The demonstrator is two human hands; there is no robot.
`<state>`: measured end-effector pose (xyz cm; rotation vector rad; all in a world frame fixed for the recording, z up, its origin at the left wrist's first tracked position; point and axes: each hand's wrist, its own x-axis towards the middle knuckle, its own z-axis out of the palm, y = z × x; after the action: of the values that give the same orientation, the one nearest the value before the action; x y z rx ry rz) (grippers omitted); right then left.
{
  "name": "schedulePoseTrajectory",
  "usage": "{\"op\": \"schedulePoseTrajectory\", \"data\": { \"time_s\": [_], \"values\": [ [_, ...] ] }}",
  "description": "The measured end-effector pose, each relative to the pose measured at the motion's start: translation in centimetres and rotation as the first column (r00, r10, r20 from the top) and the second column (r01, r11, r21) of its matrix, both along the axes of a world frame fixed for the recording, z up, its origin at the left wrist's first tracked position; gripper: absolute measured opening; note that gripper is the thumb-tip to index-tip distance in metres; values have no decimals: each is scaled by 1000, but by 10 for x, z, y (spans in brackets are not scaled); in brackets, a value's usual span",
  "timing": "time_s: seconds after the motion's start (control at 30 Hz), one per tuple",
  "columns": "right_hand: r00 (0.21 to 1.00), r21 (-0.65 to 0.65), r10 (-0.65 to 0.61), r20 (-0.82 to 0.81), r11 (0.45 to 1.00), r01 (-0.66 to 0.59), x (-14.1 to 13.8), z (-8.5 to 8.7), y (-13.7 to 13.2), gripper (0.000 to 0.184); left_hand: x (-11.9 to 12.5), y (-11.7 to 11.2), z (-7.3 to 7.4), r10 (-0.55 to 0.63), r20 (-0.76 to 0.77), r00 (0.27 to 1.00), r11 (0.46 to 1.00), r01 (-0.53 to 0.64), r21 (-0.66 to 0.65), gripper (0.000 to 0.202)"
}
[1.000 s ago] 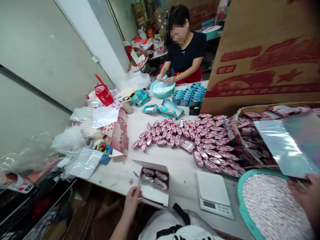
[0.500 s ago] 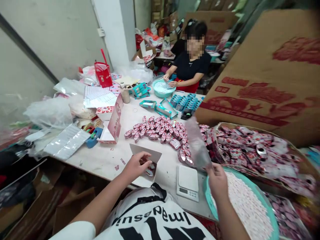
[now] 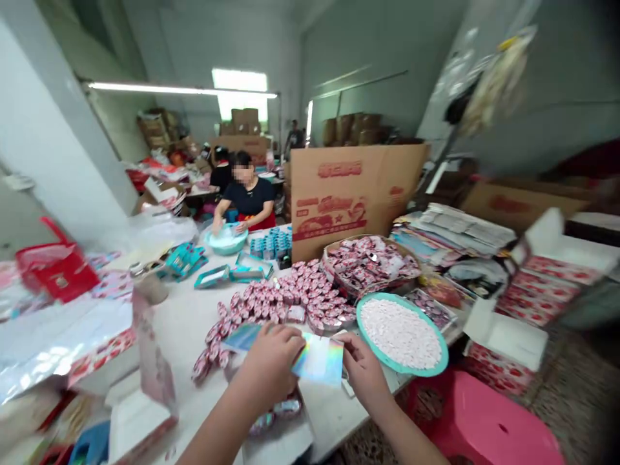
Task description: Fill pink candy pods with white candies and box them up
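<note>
Between my hands is a shiny iridescent sheet (image 3: 320, 361), perhaps a flat film bag. My left hand (image 3: 271, 361) is closed on its left part, thumb toward the middle, while a bluish portion sticks out beyond the knuckles. At the right edge, my right hand (image 3: 365, 371) pinches it with fingertips. Below my left wrist, a few small shiny tins (image 3: 287, 407) sit in an open carton (image 3: 285, 442), partly covered by my forearm. Beyond my hands lies a spread of small pink-and-red oval tins (image 3: 256, 297).
A turquoise basin (image 3: 443, 361) of small white pieces stands right of my right hand, with a basket (image 3: 407, 282) of pink packets behind. A pink stool (image 3: 494, 420) is at lower right. Across the table a person (image 3: 249, 197) works over another basin (image 3: 227, 244). A large carton (image 3: 353, 200) stands upright.
My view has swung up and right. My left hand has left the carton and now grips the sheet. My right hand has brought a filmy sheet from beside the basin in front of me.
</note>
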<state>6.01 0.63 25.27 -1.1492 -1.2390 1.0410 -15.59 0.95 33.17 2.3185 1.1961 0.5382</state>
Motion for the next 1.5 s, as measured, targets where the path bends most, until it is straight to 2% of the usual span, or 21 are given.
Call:
{"op": "schedulePoseTrajectory", "data": {
  "time_s": [0.07,0.13,0.17,0.23,0.3,0.43,0.47,0.5,0.57,0.6,0.7,0.77,0.83,0.9,0.97,1.07,1.17,1.3,1.5],
  "values": [
    [989,26,-139,-44,990,141,8,6,-9,32,4,-4,-3,-59,146,987,972,90,-216,73],
    [971,30,-225,-78,973,228,17,13,-22,34,13,-1,-13,-40,284,958,941,132,-313,78],
    [965,24,-247,-92,968,250,22,16,-28,34,21,3,-18,-14,323,946,952,111,-285,73],
    [955,8,-271,-122,962,274,36,23,-40,33,43,11,-28,7,341,940,989,44,-142,68],
    [944,-18,-290,-155,957,291,54,28,-51,31,69,14,-33,-62,312,948,996,76,-35,80],
    [938,-36,-298,-175,955,296,107,27,-57,29,114,9,-28,-228,283,932,949,278,-152,126],
    [943,-30,-285,-170,958,284,122,24,-54,28,126,9,-26,-235,272,933,941,289,-177,123],
    [951,-25,-263,-165,965,262,137,20,-50,28,138,9,-23,-225,252,941,943,276,-188,111],
    [972,-33,-176,-155,984,173,164,13,-37,26,164,12,-20,-149,196,969,968,183,-170,73],
    [982,-46,-111,-152,993,105,177,9,-30,26,179,15,-20,-90,157,983,981,115,-156,61],
    [985,-96,102,-142,989,-116,211,1,-6,29,220,26,-27,54,10,999,984,-51,-171,48],
    [964,-116,231,-134,962,-247,231,-2,10,32,242,33,-35,98,-86,991,978,-112,-175,34],
    [926,-104,364,-99,922,-373,249,-4,25,34,257,37,-46,159,-171,972,971,-186,-153,31],
    [883,-68,468,16,882,-466,262,-7,38,37,266,38,-57,205,-239,949,956,-247,-159,31],
    [843,2,499,202,861,-509,268,-13,50,40,270,37,-66,205,-230,951,940,-257,-225,27],
    [808,156,438,394,834,-529,267,-25,64,37,275,33,-76,251,-75,965,907,-261,-331,34],
    [833,321,326,446,811,-489,264,-38,75,33,278,32,-81,367,42,929,863,-323,-389,38],
    [840,479,184,511,750,-456,260,-50,83,31,281,29,-86,550,150,822,762,-420,-493,42],
    [778,505,181,601,669,-546,244,-66,81,28,276,12,-88,762,186,620,573,-513,-639,48]
  ]
}}
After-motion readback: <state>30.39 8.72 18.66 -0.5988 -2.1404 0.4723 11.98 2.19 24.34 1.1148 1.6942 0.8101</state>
